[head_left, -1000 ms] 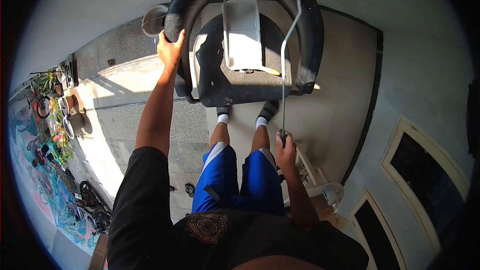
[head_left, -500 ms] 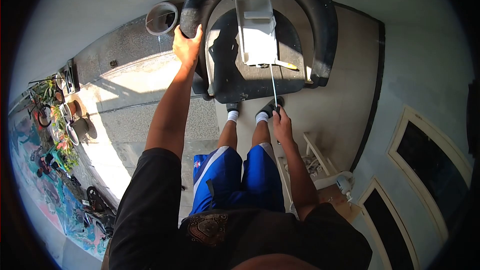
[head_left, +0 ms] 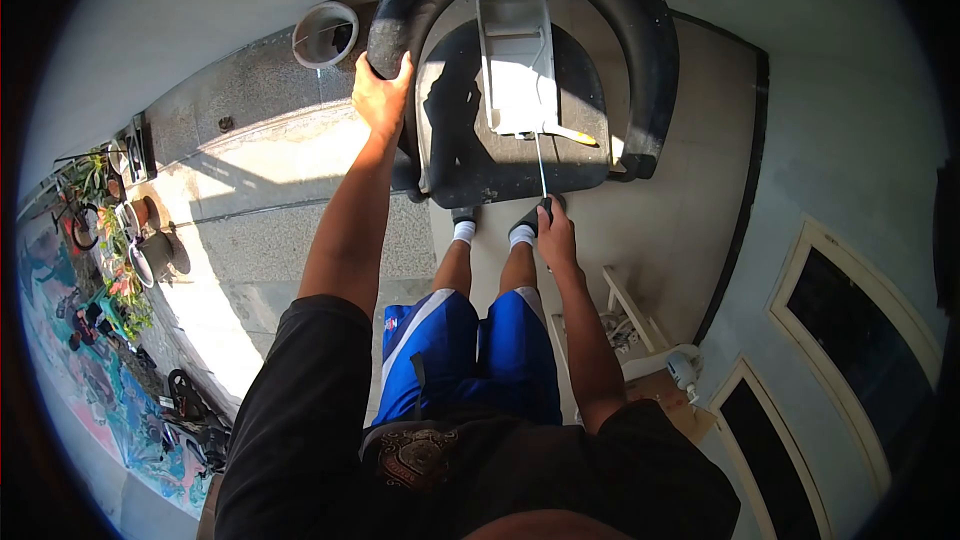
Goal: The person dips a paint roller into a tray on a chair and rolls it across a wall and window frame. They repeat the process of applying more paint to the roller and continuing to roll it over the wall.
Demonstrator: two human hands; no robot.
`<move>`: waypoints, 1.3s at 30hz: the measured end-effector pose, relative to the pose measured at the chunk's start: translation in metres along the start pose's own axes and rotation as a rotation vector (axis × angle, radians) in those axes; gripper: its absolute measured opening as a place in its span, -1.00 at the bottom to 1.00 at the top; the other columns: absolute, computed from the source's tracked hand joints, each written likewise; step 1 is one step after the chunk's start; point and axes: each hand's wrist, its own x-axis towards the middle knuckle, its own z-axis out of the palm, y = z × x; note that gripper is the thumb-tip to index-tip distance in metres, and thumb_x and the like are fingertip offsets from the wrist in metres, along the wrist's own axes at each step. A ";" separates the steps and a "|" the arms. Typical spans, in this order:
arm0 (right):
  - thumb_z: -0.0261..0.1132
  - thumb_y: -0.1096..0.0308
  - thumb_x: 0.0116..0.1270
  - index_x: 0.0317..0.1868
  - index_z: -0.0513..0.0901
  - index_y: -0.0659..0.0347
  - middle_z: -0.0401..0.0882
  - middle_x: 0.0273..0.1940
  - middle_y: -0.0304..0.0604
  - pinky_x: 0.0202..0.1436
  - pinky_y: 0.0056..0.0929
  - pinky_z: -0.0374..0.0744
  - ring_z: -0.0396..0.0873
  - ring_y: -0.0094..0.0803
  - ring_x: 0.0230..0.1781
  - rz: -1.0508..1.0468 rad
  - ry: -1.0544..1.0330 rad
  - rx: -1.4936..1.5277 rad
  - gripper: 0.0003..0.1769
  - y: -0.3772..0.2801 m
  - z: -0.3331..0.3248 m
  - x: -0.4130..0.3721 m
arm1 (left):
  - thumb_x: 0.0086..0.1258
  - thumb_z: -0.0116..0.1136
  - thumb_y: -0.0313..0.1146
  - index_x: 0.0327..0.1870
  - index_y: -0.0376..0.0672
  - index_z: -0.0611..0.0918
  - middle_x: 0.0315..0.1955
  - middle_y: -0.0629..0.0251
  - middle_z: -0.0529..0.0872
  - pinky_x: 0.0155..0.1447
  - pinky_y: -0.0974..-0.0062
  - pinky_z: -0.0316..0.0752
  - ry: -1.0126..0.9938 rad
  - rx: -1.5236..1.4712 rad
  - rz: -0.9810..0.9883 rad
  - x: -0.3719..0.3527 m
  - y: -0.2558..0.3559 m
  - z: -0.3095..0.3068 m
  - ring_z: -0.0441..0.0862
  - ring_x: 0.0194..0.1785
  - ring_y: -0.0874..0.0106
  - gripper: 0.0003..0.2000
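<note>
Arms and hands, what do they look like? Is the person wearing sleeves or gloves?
The short black sleeves of a dark T-shirt end above the elbows, and both arms are bare below them. The left hand and right hand wear no gloves. No watch or wristband shows.

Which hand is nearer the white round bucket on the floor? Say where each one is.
Left. The left hand grips the black chair arm just beside the bucket; the right hand holds the roller handle at the chair's front edge, farther off.

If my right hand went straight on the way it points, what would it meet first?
Probably the white paint tray on the chair seat, following the roller rod; depth is unclear.
</note>
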 end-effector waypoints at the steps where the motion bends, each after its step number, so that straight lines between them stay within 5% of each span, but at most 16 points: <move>1: 0.11 0.22 0.46 0.28 0.43 0.25 0.58 0.02 0.29 0.11 -0.03 0.50 0.52 0.23 0.06 -0.002 0.001 -0.002 -0.54 -0.001 0.000 0.003 | 0.06 0.40 0.14 0.09 -0.18 0.58 -0.18 -0.08 0.72 0.04 0.15 0.54 0.002 -0.002 -0.002 0.001 0.000 0.001 0.68 -0.08 -0.05 -0.33; 13: 0.11 0.28 0.45 0.26 0.45 0.29 0.57 0.07 0.27 0.17 -0.07 0.48 0.51 0.19 0.12 -0.012 -0.006 0.053 -0.56 -0.009 -0.004 0.005 | 0.08 0.37 0.15 0.12 -0.19 0.56 -0.15 -0.08 0.72 0.06 0.16 0.54 -0.011 -0.004 -0.019 0.001 0.002 -0.001 0.68 -0.06 -0.04 -0.32; 21: 0.12 0.21 0.45 0.22 0.47 0.26 0.62 -0.06 0.29 0.07 -0.03 0.53 0.56 0.26 0.01 0.027 0.009 0.054 -0.57 -0.003 0.000 -0.040 | 0.13 0.32 0.20 0.16 -0.25 0.53 -0.07 -0.12 0.69 0.11 0.16 0.51 -0.045 0.028 -0.032 0.003 -0.007 0.006 0.65 0.00 -0.05 -0.27; 27: -0.01 0.17 0.52 0.29 0.42 0.32 0.56 0.07 0.33 0.15 -0.08 0.49 0.52 0.20 0.12 0.097 -0.107 0.263 -0.51 0.031 0.018 -0.059 | 0.11 0.32 0.18 0.15 -0.19 0.53 -0.09 -0.07 0.70 0.07 0.14 0.52 -0.032 0.027 -0.016 0.003 -0.010 0.008 0.66 -0.03 -0.05 -0.29; 29: 0.02 0.23 0.53 0.29 0.41 0.34 0.37 -0.52 -0.26 -0.47 -0.47 0.39 0.33 -0.55 -0.57 -0.029 -0.054 0.263 -0.55 0.045 0.022 -0.074 | 0.12 0.32 0.18 0.15 -0.19 0.53 -0.09 -0.07 0.70 0.07 0.14 0.52 -0.023 0.040 -0.006 0.003 -0.012 0.010 0.66 -0.03 -0.04 -0.30; 39: 0.03 0.28 0.52 0.25 0.46 0.25 0.37 -0.56 -0.27 -0.49 -0.44 0.39 0.37 -0.55 -0.58 0.137 -0.098 0.305 -0.61 0.044 0.001 -0.150 | 0.14 0.30 0.17 0.13 -0.21 0.53 -0.08 -0.04 0.70 0.05 0.14 0.53 0.020 0.035 0.066 0.004 -0.020 0.018 0.66 -0.05 -0.04 -0.32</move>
